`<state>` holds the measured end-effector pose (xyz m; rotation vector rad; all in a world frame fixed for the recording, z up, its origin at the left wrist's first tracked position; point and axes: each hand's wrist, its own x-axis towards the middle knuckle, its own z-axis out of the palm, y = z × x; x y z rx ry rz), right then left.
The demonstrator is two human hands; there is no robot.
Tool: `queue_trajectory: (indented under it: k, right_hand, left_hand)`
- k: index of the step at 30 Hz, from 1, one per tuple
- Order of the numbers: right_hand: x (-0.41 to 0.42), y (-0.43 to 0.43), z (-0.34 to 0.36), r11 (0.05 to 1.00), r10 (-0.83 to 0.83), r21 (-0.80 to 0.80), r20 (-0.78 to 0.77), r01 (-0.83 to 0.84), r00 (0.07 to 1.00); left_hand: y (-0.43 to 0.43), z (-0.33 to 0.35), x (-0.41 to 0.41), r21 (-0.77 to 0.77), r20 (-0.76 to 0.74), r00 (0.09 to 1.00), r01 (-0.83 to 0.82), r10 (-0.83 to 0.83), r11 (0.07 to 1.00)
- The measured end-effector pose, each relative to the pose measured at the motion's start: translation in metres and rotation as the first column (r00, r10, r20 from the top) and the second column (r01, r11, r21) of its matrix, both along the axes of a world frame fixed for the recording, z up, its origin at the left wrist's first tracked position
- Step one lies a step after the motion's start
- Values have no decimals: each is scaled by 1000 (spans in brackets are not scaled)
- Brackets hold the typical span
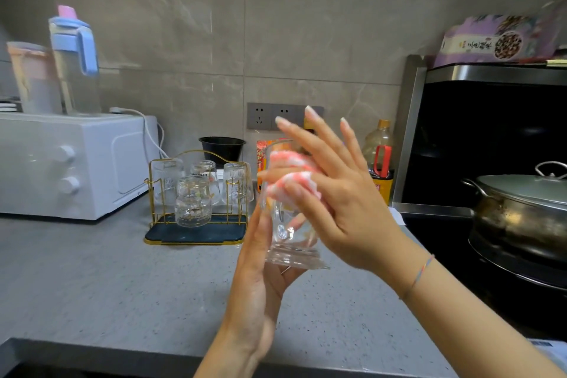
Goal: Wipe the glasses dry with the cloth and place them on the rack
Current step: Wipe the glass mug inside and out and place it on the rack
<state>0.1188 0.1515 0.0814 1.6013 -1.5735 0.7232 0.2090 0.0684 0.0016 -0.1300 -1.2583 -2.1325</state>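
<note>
Your left hand (256, 273) wraps its fingers round the glass (291, 245), steadying it. Your right hand (346, 209) seemingly pinches the cloth (291, 179) against its rim.

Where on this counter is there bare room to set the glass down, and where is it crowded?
Bare counter lies in front of the microwave and rack, left of the left hand, out to the front edge. Crowded: the rack's four upturned glasses, and bottles by the back wall.

Cloth (292, 176) blurred, pot (521, 218) cropped at right, box (478, 43) print apparently illegible
</note>
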Motion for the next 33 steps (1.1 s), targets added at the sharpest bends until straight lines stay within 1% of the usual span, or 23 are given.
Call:
queue_trajectory:
  k: [3,6,8,9,10,13,14,16,17,19,21,22,23,26,27,29,31,33]
  right_hand:
    - [-6,-1,2,998,44,-44,134,-38,990]
    - [-12,1,-13,980,188,-118,265,-161,946]
    - [-9,2,-26,965,258,-132,322,-226,911]
    - [-6,2,-33,963,267,-114,314,-244,911]
    - [-3,2,-41,965,263,-83,273,-249,925]
    - [-2,4,-52,975,223,8,71,-224,972]
    - [-4,5,-51,978,209,17,32,-210,977]
    - [-9,7,-45,983,184,-10,34,-184,982]
    - [-10,7,-42,982,189,-33,71,-188,979]
    - [-12,6,-34,966,255,-88,202,-242,946]
    - [-16,8,-28,934,357,-167,375,-317,855]
    - [-19,10,-26,919,393,-206,432,-335,812]
    - [-22,10,-24,912,409,-234,455,-337,791]
    - [-27,6,-23,912,401,-281,462,-299,791]
    - [-28,5,-23,909,405,-297,467,-291,786]
    - [-30,4,-22,903,413,-323,481,-282,773]
    - [-32,5,-18,902,416,-326,488,-282,767]
    - [-30,5,-14,912,391,-320,480,-258,785]
  left_hand:
    - [0,-3,1,74,-2,997,77,-77,994]
    - [0,-5,2,168,-68,979,202,-193,965]
    - [-1,-5,2,196,-124,962,262,-241,945]
    - [-2,-4,3,202,-144,957,279,-254,939]
    - [-3,-3,4,208,-157,951,297,-268,932]
    - [-6,-3,3,243,-185,921,381,-343,892]
    - [-6,-4,3,245,-191,909,411,-371,878]
    - [-8,-9,1,232,-163,889,456,-428,859]
    - [-8,-11,0,237,-135,884,467,-447,852]
    - [-9,-13,0,252,-96,873,486,-478,837]
    - [-8,-12,0,268,-93,845,531,-527,804]
    - [-7,-11,1,300,-90,834,544,-545,784]
    - [-6,-11,1,342,-87,826,551,-558,762]
    - [-6,-11,-2,421,-82,767,606,-636,676]
    - [-6,-11,-3,440,-48,766,593,-642,675]
    - [-5,-12,-8,462,14,796,531,-605,710]
    - [-3,-10,-12,453,54,859,434,-509,779]
    - [-1,-10,-13,378,65,919,339,-390,861]
